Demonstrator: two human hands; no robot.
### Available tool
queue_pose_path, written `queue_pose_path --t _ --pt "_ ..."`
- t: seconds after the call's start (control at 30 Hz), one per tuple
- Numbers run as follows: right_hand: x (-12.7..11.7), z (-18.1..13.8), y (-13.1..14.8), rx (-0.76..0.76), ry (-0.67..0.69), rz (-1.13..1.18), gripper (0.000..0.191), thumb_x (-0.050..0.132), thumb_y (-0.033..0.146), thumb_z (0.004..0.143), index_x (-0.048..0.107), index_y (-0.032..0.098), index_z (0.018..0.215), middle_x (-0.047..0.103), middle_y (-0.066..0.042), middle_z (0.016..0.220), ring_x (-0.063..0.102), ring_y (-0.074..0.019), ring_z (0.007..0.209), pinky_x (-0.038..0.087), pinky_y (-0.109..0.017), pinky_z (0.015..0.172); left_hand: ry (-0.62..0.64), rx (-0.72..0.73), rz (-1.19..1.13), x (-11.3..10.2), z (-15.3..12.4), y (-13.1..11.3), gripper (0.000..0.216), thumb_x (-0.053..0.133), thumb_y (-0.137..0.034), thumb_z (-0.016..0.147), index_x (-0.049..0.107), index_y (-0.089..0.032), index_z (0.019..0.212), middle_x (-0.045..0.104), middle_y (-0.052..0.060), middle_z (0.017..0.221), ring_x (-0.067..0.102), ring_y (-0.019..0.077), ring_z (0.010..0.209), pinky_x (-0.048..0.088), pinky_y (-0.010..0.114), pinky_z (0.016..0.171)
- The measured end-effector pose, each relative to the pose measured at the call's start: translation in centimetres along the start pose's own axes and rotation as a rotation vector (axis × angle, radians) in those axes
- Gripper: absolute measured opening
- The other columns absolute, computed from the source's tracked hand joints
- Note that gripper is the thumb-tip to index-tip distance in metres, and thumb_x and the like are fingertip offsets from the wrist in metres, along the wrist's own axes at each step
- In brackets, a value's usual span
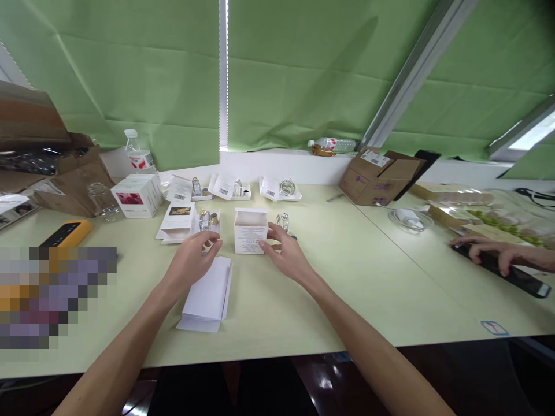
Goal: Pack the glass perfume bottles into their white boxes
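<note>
The right hand (284, 251) touches an upright white box (251, 239).

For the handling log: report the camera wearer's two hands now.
Left hand: open, holding nothing visible.
Right hand: closed on the white rectangular cardboard box at its right edge.

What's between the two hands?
Head view: the white box, right hand at its side. Tabletop shows between it and the left hand.
</note>
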State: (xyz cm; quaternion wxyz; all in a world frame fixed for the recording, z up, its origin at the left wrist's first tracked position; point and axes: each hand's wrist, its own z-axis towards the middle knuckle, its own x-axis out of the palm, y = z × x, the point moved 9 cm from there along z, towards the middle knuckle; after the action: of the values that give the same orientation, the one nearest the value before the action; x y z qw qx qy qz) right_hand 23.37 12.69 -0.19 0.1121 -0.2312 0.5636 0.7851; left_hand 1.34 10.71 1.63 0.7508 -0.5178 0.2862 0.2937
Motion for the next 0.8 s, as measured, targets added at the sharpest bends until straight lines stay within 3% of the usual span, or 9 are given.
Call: queue_pose_path --t 0.33,0.47,0.6,0.8 --pt "0.4 0.0 -0.5 0.017 -0.015 -0.018 0.057 0.057 0.039 0.09 0.038 0.023 0.141 0.061 -0.012 0.128 0.056 -0.0256 0.121 0.054 -0.046 0.091 -0.016 -0.015 0.013 -0.4 0.0 0.3 0.033 0.046 -0.047 0.092 0.066 -0.023 0.103 0.07 0.005 0.098 0.062 0.0216 0.085 0.048 0.033 0.072" --pt "0.3 -0.1 -0.1 0.012 -0.012 -0.026 0.055 0.058 0.037 0.089 0.04 0.024 0.14 0.062 -0.012 0.127 0.057 -0.0253 0.12 0.053 -0.046 0.092 -0.016 -0.048 0.053 -0.9 0.0 0.5 0.037 0.045 -0.051 0.09 0.067 -0.022 0.1 0.069 0.004 0.085 0.061 0.0204 0.072 0.045 0.031 0.064" --pt "0.1 -0.1 0.2 0.012 0.0 -0.036 0.06 0.061 0.037 0.087 0.038 0.025 0.14 0.06 -0.011 0.128 0.056 -0.0256 0.12 0.053 -0.046 0.092 0.05 -0.132 0.124 -1.4 0.0 2.0 0.042 0.043 -0.057 0.088 0.066 -0.022 0.092 0.063 0.002 0.067 0.058 0.0202 0.061 0.038 0.029 0.054" --pt "-0.1 -0.3 0.7 0.022 -0.004 -0.048 0.068 0.063 0.046 0.085 0.035 0.024 0.143 0.058 -0.013 0.131 0.055 -0.0261 0.12 0.05 -0.047 0.094 0.255 -0.292 0.11 -0.5 -0.4 5.3 0.05 0.047 -0.068 0.081 0.065 -0.023 0.094 0.068 0.006 0.081 0.063 0.0229 0.068 0.04 0.028 0.053"
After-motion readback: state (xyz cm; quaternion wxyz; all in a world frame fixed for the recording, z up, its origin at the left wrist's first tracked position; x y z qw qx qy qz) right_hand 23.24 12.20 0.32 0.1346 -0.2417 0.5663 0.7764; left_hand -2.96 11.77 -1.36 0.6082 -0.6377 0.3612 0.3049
